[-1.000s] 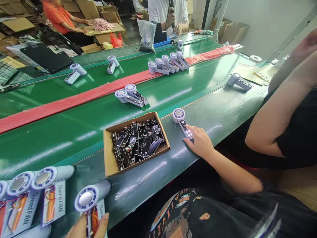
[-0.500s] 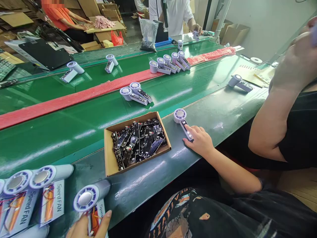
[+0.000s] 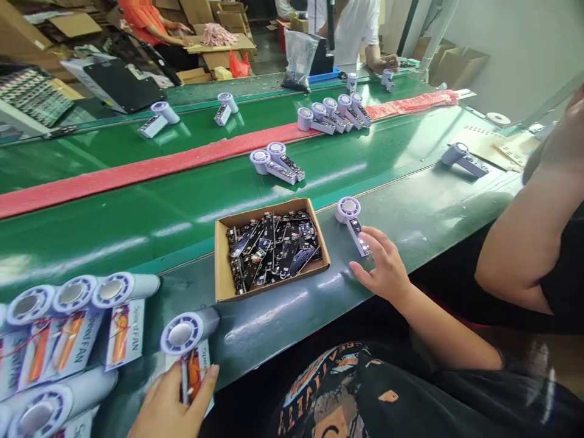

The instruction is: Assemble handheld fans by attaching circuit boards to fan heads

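Note:
At the bottom left, my left hand [image 3: 176,404] grips the handle of a lilac handheld fan [image 3: 182,333] between thumb and fingers. Red wires and an orange battery show in that handle's open side. My right hand [image 3: 385,267] has its fingers apart beside another handheld fan [image 3: 349,208], which lies on the bench with a black circuit board in its handle. My index finger is close to that handle; whether it touches I cannot tell. Between my hands stands a cardboard box [image 3: 220,267] of loose black circuit boards [image 3: 274,249].
Several open fans with batteries [image 3: 73,292] lie at the left. On the green conveyor belt [image 3: 191,188], divided by a red strip [image 3: 205,147], are several fans [image 3: 335,112]. A co-worker's arm [image 3: 524,243] is at my right; another person [image 3: 344,36] works across the belt.
The view has swung left, so things sit further right in it. My right index finger, earlier on the fan's circuit board, has drawn back. My left hand shows more fully at the fan.

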A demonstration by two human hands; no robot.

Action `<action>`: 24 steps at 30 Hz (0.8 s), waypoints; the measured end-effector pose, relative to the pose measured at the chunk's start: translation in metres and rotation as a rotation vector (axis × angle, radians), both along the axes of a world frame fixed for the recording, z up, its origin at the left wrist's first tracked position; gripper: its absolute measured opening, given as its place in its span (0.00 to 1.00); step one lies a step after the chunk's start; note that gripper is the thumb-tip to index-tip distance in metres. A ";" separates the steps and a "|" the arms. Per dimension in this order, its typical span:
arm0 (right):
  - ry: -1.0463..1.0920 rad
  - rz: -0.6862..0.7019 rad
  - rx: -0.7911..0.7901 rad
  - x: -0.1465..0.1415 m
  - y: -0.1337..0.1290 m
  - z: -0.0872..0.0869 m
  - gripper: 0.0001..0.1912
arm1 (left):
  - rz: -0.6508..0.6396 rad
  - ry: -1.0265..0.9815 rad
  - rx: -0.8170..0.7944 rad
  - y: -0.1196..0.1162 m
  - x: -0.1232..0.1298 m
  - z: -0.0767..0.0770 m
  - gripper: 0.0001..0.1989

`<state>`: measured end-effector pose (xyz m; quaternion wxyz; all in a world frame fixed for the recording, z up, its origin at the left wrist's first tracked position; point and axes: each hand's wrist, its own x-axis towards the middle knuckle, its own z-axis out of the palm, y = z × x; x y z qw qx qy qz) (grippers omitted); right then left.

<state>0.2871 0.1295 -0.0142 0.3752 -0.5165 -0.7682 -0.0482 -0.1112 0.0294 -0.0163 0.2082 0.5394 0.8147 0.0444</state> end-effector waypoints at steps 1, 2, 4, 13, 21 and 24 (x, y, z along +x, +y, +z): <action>-0.007 0.072 0.007 -0.008 -0.005 0.006 0.26 | 0.013 -0.017 -0.012 0.000 0.006 0.003 0.24; -0.019 0.157 -0.002 -0.017 -0.010 0.011 0.24 | 0.020 -0.040 -0.030 0.000 0.012 0.007 0.23; -0.041 0.349 -0.057 -0.037 -0.019 0.019 0.19 | 0.029 -0.163 -0.016 -0.003 0.023 0.015 0.25; -0.249 0.721 -0.439 -0.127 -0.034 0.012 0.26 | 0.048 0.040 0.430 -0.009 0.032 0.038 0.22; -0.336 0.437 -0.521 -0.148 -0.020 0.005 0.25 | -0.035 -0.380 0.314 0.011 0.023 0.008 0.37; -0.316 0.518 -0.583 -0.142 -0.021 0.007 0.18 | 0.027 -0.654 0.335 -0.002 0.026 0.007 0.35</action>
